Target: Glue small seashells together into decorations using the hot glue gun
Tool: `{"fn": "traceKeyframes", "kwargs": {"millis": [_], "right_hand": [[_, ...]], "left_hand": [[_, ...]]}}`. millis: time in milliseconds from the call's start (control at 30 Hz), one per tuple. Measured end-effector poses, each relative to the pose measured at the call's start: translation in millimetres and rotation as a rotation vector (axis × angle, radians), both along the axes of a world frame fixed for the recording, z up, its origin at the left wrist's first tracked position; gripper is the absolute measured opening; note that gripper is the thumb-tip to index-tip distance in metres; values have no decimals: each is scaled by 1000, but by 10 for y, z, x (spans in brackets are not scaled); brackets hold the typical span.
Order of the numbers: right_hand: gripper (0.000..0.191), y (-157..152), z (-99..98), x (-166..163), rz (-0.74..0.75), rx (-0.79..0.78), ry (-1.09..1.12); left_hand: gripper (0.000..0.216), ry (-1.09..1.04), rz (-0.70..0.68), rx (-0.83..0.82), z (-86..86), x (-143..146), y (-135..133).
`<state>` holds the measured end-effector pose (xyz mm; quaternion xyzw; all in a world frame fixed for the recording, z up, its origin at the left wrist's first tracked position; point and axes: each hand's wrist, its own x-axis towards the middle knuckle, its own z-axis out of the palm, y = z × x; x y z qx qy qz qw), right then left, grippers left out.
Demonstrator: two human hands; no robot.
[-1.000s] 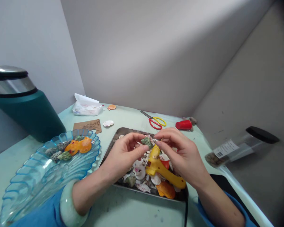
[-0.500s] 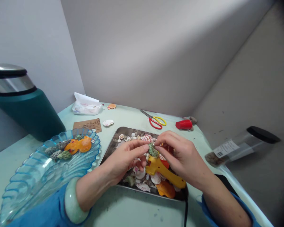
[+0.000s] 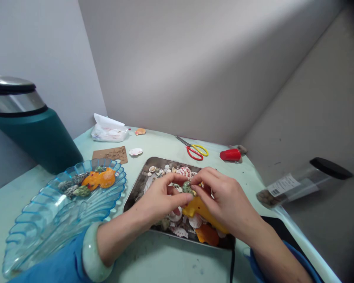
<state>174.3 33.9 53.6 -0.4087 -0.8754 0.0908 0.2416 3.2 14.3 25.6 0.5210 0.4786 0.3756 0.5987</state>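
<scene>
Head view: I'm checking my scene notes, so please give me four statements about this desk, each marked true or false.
1. A green speckled shell is at the fingertips of the left hand and right hand. True.
2. The scissors lie inside the metal tray. False: they lie beyond it, on the table.
3. A yellow tool lies among shells in the tray. True.
4. The blue dish holds nothing orange. False: orange pieces lie in it.
</scene>
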Motion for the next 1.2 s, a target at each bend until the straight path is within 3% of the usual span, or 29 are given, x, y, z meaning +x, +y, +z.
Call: {"fn": "traceKeyframes", "kwargs": {"millis": [200,533,767,1200], "right_hand": [[11,-4,7,-5,0,-12,42],[11,-7,9,2,13,-42,70],[11,2,42,42,-22,-40,103],[13,-25,23,-10,3,-24,91]], "left_hand": [[42,47,12,77,-8,-11,-11],[41,81,11,70,-48,-12,7],[53,103,29,45,-46,-6,22],[43,110,41,73,-29,2,-2]]}}
